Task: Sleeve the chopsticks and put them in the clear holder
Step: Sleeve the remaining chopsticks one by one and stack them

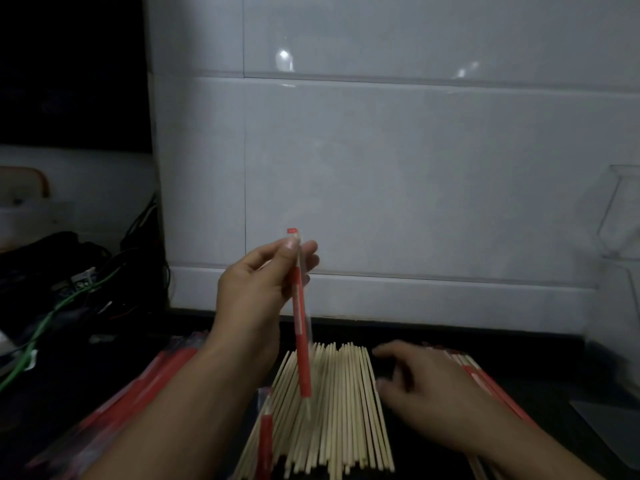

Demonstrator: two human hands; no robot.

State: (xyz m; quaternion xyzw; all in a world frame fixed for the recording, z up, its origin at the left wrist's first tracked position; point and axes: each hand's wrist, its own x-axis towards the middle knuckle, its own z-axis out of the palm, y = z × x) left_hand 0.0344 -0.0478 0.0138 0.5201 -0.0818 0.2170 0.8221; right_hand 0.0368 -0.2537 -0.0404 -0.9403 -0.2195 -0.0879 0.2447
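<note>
Item: my left hand (256, 289) pinched one red sleeve (300, 327); right hand (426, 393) loose, empty, over bare chopsticks (332, 410), most unsleeved, clear holder (623, 216) w/ none visible.

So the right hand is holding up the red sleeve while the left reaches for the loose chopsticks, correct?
Not quite: the hands are swapped. In the head view the left hand holds up the red sleeve, while the right hand reaches for the loose chopsticks.

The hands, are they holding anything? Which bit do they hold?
The left hand pinches a red sleeve near its top end. The right hand holds nothing; it hovers by the bare chopsticks.
</note>
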